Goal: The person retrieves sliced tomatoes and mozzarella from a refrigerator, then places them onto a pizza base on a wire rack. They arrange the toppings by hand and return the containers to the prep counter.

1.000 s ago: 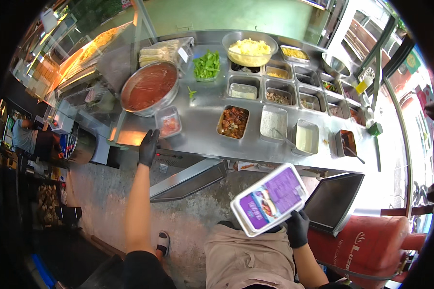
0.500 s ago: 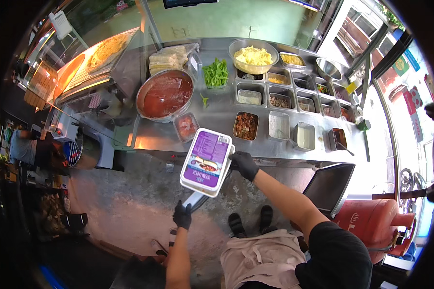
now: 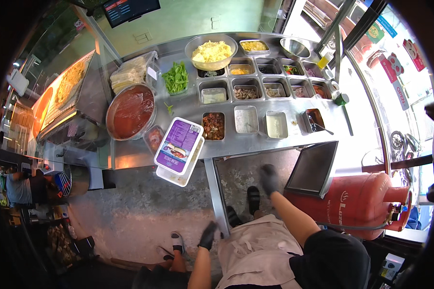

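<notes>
A white plastic tub with a purple-labelled lid (image 3: 181, 144) rests at the counter's front edge, overhanging it a little. Its lid lies askew, leaving part of the tub showing. Below the counter, a narrow metal door edge (image 3: 214, 192) juts toward me. My left hand (image 3: 208, 236), in a black glove, is beside the near end of that door; whether it grips it does not show. My right hand (image 3: 269, 178), also black-gloved, hangs over the floor in front of the counter. Nothing shows in it, and its fingers are blurred.
A pot of red sauce (image 3: 131, 111), green leaves (image 3: 175, 78), a bowl of shredded cheese (image 3: 211, 53) and several topping tins (image 3: 246, 91) cover the steel counter. A red gas cylinder (image 3: 342, 202) and a dark panel (image 3: 312, 168) stand at right. Another person's foot (image 3: 177, 242) is near my left arm.
Both hands have let go of the tub, which now sits on the counter edge. My right hand has drawn back; my left hand has moved right and down. The metal door has swung further out.
</notes>
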Tool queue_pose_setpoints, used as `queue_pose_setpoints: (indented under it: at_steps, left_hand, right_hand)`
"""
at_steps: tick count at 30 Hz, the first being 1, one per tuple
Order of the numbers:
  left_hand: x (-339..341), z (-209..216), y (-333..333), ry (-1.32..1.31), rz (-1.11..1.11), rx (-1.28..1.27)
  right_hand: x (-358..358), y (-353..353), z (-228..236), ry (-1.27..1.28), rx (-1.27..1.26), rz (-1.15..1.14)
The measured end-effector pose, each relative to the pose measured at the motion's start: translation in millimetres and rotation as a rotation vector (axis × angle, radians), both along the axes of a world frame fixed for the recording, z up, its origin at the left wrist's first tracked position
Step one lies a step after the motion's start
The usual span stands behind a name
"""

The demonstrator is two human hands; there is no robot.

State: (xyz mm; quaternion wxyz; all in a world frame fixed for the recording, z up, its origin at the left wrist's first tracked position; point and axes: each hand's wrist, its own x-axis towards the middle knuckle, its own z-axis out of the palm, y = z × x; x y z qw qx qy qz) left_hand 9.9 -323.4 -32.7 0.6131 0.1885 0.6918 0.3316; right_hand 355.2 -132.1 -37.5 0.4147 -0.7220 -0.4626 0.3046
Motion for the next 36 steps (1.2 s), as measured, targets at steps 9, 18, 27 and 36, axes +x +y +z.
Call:
queue_pose_setpoints:
  at_steps: [9,18,27,36]
  left_hand:
    - [-48.7,64.0,213.2,-0.417,0.561,0.277]
    - [42.9,40.6,253.6,-0.463,0.573,0.323]
    - [4.8,87.4,271.4,1.006,0.221,0.553]
    - [-80.2,147.9,377.9,1.106,-1.074,0.933]
  right_hand:
    - [307.5,-117.6,-36.8,-0.795,-0.755,-0.570]
    - [302.4,-67.7,-35.3,-0.395,-0.776,-0.824]
    - [274.7,18.9,-86.4,-0.046,-0.657,-0.789]
    - [55.6,46.2,-19.1,0.215,-0.389,-0.020]
